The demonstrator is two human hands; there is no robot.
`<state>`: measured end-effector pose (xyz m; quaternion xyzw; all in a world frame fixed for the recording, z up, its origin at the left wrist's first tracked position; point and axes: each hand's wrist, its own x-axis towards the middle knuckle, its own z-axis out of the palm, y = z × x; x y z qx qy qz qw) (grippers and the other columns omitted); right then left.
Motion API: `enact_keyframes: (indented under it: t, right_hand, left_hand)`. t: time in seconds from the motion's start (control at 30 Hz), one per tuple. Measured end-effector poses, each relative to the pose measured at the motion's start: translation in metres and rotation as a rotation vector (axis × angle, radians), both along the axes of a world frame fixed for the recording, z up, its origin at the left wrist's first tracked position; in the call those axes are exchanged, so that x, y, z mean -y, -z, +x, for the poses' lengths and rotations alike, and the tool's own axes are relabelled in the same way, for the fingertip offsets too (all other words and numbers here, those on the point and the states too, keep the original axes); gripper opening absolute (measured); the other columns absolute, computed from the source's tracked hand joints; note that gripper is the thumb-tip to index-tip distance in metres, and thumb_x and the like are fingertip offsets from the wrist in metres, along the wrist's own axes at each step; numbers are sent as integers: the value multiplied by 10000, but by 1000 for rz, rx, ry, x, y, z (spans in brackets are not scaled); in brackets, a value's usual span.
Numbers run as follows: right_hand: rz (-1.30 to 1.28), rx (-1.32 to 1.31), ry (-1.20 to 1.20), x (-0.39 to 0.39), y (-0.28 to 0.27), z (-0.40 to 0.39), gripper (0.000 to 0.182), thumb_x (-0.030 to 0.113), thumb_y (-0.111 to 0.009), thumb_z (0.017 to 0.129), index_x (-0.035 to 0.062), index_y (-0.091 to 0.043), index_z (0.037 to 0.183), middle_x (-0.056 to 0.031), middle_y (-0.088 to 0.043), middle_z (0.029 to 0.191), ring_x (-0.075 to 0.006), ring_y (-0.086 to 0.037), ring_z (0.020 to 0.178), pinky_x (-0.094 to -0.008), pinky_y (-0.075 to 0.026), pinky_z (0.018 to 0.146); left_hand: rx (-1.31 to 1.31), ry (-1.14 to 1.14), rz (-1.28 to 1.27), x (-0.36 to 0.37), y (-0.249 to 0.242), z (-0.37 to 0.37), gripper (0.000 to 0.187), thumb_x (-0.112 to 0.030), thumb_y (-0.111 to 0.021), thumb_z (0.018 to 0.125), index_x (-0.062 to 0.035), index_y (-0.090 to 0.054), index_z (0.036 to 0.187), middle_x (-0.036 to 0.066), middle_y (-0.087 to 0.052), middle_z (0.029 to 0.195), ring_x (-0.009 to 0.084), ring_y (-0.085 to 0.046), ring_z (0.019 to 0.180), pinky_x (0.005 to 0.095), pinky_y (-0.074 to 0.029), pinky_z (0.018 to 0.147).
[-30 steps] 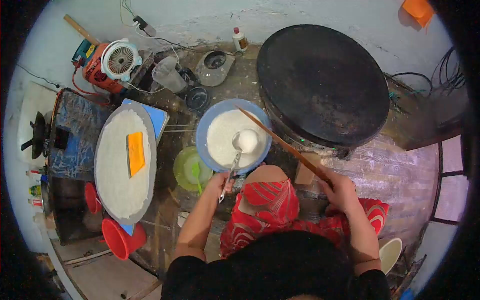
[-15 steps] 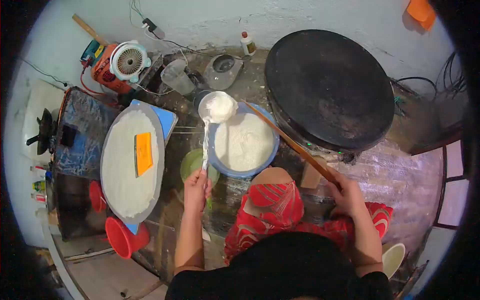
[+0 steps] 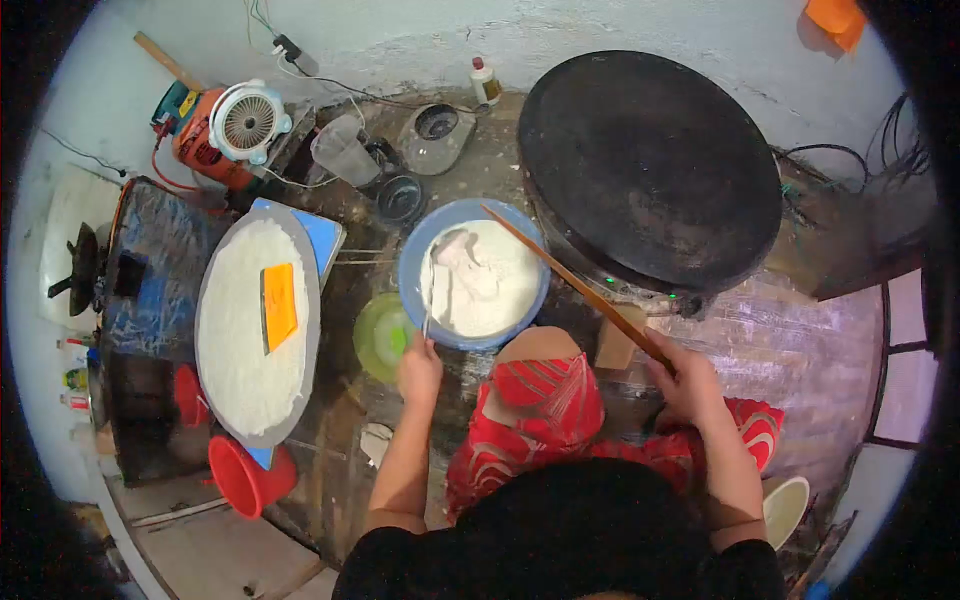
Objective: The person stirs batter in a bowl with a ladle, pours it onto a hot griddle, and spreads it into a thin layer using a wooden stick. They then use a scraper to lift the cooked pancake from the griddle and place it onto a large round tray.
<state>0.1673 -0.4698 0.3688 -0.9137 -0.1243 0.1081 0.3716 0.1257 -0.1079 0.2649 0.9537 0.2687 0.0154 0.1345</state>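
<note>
My left hand (image 3: 420, 372) is closed around the handle of a ladle (image 3: 428, 322). The ladle's head lies down in white batter (image 3: 505, 275), mostly covered by it, inside a blue basin (image 3: 408, 285). In my right hand (image 3: 688, 378) is a long, thin wooden spatula (image 3: 585, 283), gripped at its near end. It slants up and left, its far tip over the basin's upper right rim. Right of the basin stands a big round black griddle (image 3: 650, 170), its surface bare.
At left, an oval board (image 3: 208, 330) carries a pale flat sheet (image 3: 250, 370) and an orange scraper (image 3: 280, 305). A green bowl (image 3: 375, 345) of liquid, a red bucket (image 3: 250, 475), a scale (image 3: 440, 140), a clear jug (image 3: 343, 148) and a small fan (image 3: 250, 120) stand around.
My left hand has lowered the batter-filled ladle from above the basin's far left rim into the batter. My right hand keeps the spatula in nearly the same position.
</note>
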Motion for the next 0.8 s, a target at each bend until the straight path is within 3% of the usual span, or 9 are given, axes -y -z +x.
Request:
enact_keyframes:
  t: [0.13, 0.27, 0.37, 0.5, 0.57, 0.6, 0.67, 0.7, 0.8]
  right_hand:
    - [-86, -144, 13, -3, -9, 4, 390, 114, -572, 752, 84, -486, 1131, -207, -578, 871, -357, -558, 815, -376, -461, 685]
    - [-87, -70, -24, 3, -4, 3, 393, 115, -562, 758, 88, -478, 1142, -207, -577, 877, -359, -557, 813, -382, -459, 687]
    - [-67, -4, -40, -3, -7, 2, 389, 110, -556, 759, 90, -479, 1140, -210, -574, 884, -360, -556, 814, -387, -459, 684]
    - [-89, -31, -41, -1, -2, 1, 391, 114, -555, 759, 96, -478, 1142, -206, -574, 888, -360, -557, 806, -393, -458, 678]
    - [-100, -8, -56, -1, 3, 1, 395, 117, -556, 759, 101, -476, 1146, -205, -575, 889, -360, -559, 796, -396, -458, 671]
    - [-89, 3, -56, 0, 9, 2, 398, 118, -556, 759, 103, -474, 1149, -203, -576, 880, -360, -561, 782, -399, -458, 660]
    - [-79, 18, -57, 0, 8, 5, 401, 120, -555, 760, 104, -471, 1152, -200, -578, 871, -361, -563, 767, -402, -458, 650]
    - [-67, 12, -49, -2, 4, 6, 398, 122, -556, 759, 109, -474, 1149, -200, -579, 855, -361, -564, 753, -405, -457, 639]
    - [-38, 30, -38, -3, 3, 6, 396, 124, -559, 759, 118, -476, 1146, -199, -580, 828, -360, -565, 733, -407, -457, 623]
  left_hand:
    - [72, 13, 42, -3, 6, 1, 223, -189, -482, 807, -33, -515, 963, 215, -573, 739, 395, -552, 642, 480, -430, 565]
    - [-111, 29, 6, 2, 12, -13, 245, -212, -488, 792, -59, -546, 975, 215, -574, 734, 384, -555, 683, 475, -434, 601]
    - [-365, 68, 29, -1, 49, -25, 263, -216, -462, 801, -39, -545, 977, 217, -577, 742, 381, -562, 699, 476, -436, 623]
    - [-416, 209, -65, 8, 93, -18, 289, -138, -465, 770, 3, -468, 1022, 218, -581, 706, 353, -592, 694, 430, -466, 587]
    - [-305, 127, -449, 10, 99, -4, 254, -133, -457, 786, 7, -494, 994, 179, -571, 631, 281, -582, 550, 374, -447, 462]
    - [-301, 125, -450, 7, 95, 1, 254, -133, -457, 786, 7, -494, 994, 179, -571, 631, 281, -582, 550, 374, -447, 462]
    - [-263, -451, -1572, -5, 78, 6, 179, -163, -460, 807, -21, -528, 892, 117, -503, 570, 190, -475, 439, 302, -314, 323]
    - [-263, -489, -1745, -10, 65, 4, 154, -138, -482, 800, -46, -513, 920, 48, -445, 552, 111, -390, 418, 225, -251, 326]
    - [-94, -483, -1613, -4, -2, 6, 65, -108, -445, 816, -62, -458, 772, 53, -441, 521, 115, -373, 364, 228, -270, 296]
